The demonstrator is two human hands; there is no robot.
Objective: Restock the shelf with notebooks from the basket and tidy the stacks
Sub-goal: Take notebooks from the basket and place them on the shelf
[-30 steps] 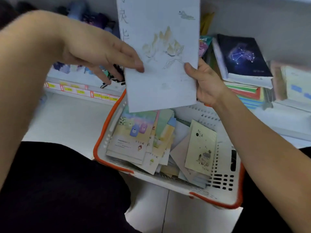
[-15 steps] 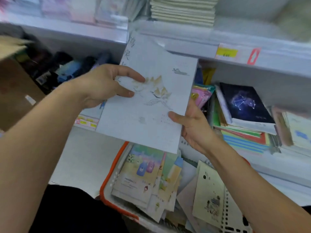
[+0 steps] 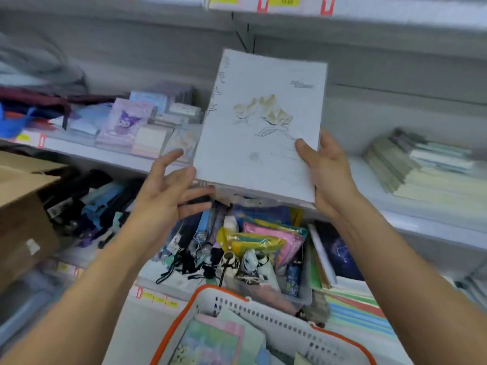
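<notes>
A pale grey notebook (image 3: 259, 127) with a gold crane drawing is held up in front of the middle shelf (image 3: 110, 156). My right hand (image 3: 326, 172) grips its lower right corner, thumb on the cover. My left hand (image 3: 171, 191) is spread at the notebook's lower left corner, fingers relaxed, just touching or just off its edge. The white basket with an orange rim (image 3: 237, 304) sits at the bottom centre and holds pastel notebooks (image 3: 210, 341). A stack of pale notebooks (image 3: 421, 172) lies on the shelf at right.
Purple and pink character notebooks (image 3: 126, 125) stand on the shelf at left. Below are folded umbrellas (image 3: 195, 241), colourful pouches (image 3: 266, 241), a dark starry notebook (image 3: 340, 254) on coloured stacks, and a cardboard box (image 3: 23, 206) at far left. Price tags (image 3: 283, 1) line the upper shelf edge.
The notebook has been lifted from over the basket up toward the middle shelf. My left hand has let go of its left side and opened near the lower corner. The view tilted upward.
</notes>
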